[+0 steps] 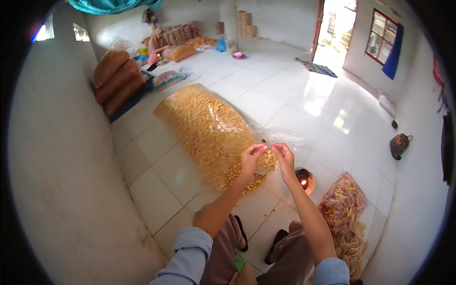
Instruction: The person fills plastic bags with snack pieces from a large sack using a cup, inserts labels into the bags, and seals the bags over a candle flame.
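1. We see golden yellow in the big bag (204,118), and the same golden yellow in the little bag (269,160).
2. We see light blue sleeves (192,247), brown pants (216,261) and black shoes (277,243).
3. We spot a bright orange flame (304,182).
4. We find pink, red and yellow all mixed up in the lumpy sack (343,199).
5. We see white floor tiles (266,99) — thin gray lines make squares.
6. We see a blue curtain (393,53) and a blue-green cloth (111,5) — both strong colors.
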Action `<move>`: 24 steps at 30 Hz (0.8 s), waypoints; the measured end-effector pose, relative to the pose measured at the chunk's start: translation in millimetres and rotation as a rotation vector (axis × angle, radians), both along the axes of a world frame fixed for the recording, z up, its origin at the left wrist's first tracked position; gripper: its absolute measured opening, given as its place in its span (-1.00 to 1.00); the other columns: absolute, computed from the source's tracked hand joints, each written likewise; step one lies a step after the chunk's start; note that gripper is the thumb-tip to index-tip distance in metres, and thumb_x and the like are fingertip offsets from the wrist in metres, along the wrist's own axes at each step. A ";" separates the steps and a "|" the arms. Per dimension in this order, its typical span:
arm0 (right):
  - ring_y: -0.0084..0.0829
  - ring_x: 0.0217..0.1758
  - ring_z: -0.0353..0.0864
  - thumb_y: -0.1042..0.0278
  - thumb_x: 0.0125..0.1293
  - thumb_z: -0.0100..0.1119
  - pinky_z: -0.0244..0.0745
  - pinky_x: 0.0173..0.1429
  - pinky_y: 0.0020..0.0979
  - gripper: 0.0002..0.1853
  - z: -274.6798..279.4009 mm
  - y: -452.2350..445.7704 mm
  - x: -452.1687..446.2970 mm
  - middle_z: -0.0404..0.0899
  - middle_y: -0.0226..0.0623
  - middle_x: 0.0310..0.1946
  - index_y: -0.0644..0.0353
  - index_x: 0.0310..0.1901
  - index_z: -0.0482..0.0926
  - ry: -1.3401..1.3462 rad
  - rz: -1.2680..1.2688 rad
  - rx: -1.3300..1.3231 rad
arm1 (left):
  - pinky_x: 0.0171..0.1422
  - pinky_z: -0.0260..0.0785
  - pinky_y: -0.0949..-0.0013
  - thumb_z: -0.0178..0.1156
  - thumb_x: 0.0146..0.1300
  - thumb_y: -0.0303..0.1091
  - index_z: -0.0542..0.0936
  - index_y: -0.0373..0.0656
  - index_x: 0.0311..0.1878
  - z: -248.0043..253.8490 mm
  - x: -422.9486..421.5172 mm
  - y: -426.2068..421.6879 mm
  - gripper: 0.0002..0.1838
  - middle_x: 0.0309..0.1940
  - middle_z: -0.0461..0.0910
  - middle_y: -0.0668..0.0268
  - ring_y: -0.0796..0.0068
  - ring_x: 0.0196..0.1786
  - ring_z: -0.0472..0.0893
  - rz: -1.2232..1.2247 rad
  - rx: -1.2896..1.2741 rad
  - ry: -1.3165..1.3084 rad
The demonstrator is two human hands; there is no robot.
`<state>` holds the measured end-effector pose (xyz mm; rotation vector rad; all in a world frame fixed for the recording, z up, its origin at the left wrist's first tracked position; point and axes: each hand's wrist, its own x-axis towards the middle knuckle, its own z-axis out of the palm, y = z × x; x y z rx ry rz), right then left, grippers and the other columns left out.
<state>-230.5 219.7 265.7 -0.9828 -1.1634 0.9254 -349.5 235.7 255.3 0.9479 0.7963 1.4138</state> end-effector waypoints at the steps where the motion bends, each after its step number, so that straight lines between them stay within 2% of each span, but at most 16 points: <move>1: -0.67 -0.30 0.42 0.38 0.18 0.13 0.30 -0.19 -0.62 -0.87 10.1 -11.3 7.3 0.50 -0.45 -0.39 0.25 -0.31 0.49 0.024 -0.018 0.043 | -0.16 0.31 0.60 0.18 0.14 -0.38 0.57 -0.23 -0.21 7.8 5.2 -5.1 -0.82 -0.34 0.56 0.41 0.69 -0.29 0.48 -0.032 0.055 0.021; 6: -0.66 -0.27 0.44 0.44 0.17 0.13 0.32 -0.15 -0.60 -0.90 23.2 -60.7 54.7 0.50 -0.42 -0.38 0.26 -0.32 0.47 0.027 -0.132 0.062 | -0.10 0.30 0.58 0.16 0.15 -0.39 0.56 -0.24 -0.16 24.8 47.5 -33.9 -0.80 -0.31 0.56 0.39 0.66 -0.24 0.49 -0.204 0.185 0.027; 9: -0.65 -0.30 0.45 0.47 0.16 0.14 0.35 -0.17 -0.60 -0.91 20.8 -81.7 78.2 0.50 -0.40 -0.39 0.28 -0.35 0.46 0.032 -0.239 0.071 | -0.08 0.29 0.57 0.14 0.18 -0.37 0.53 -0.25 -0.12 26.6 77.1 -54.6 -0.77 -0.29 0.55 0.39 0.66 -0.20 0.49 -0.298 0.063 -0.049; 12: -0.64 -0.32 0.46 0.48 0.15 0.14 0.37 -0.20 -0.60 -0.91 17.5 -95.5 95.2 0.51 -0.39 -0.40 0.29 -0.35 0.46 0.069 -0.256 0.055 | -0.10 0.29 0.56 0.15 0.17 -0.32 0.53 -0.26 -0.15 21.1 101.8 -62.6 -0.75 -0.26 0.55 0.35 0.64 -0.22 0.48 -0.409 0.155 0.074; 15: -0.65 -0.31 0.47 0.44 0.15 0.15 0.37 -0.19 -0.60 -0.88 17.2 -104.0 106.9 0.52 -0.39 -0.41 0.30 -0.34 0.47 0.068 -0.257 -0.005 | -0.32 0.23 0.65 0.16 0.16 -0.35 0.57 -0.22 -0.30 13.2 115.1 -65.9 -0.86 -0.45 0.55 0.44 0.76 -0.41 0.43 -0.374 0.104 0.086; 18: -0.65 -0.30 0.47 0.41 0.16 0.14 0.37 -0.17 -0.60 -0.86 16.1 -106.2 116.3 0.53 -0.39 -0.40 0.30 -0.32 0.49 0.084 -0.226 -0.081 | -0.39 0.21 0.66 0.19 0.13 -0.37 0.58 -0.23 -0.36 12.7 123.4 -65.9 -0.88 -0.54 0.54 0.46 0.79 -0.49 0.39 -0.301 0.136 0.112; 21: -0.66 -0.30 0.47 0.38 0.18 0.13 0.36 -0.16 -0.60 -0.85 18.3 -106.0 120.2 0.53 -0.39 -0.40 0.29 -0.30 0.50 0.027 -0.200 -0.103 | -0.38 0.23 0.66 0.19 0.13 -0.37 0.59 -0.24 -0.35 18.0 121.3 -62.5 -0.87 -0.53 0.55 0.45 0.77 -0.47 0.41 -0.304 0.097 0.194; 24: -0.65 -0.29 0.48 0.42 0.17 0.13 0.37 -0.15 -0.60 -0.87 16.6 -102.1 118.5 0.53 -0.37 -0.40 0.30 -0.32 0.48 0.052 -0.242 -0.057 | -0.33 0.24 0.65 0.19 0.13 -0.36 0.59 -0.24 -0.30 17.6 121.9 -59.0 -0.85 -0.47 0.56 0.44 0.77 -0.41 0.44 -0.336 0.118 0.163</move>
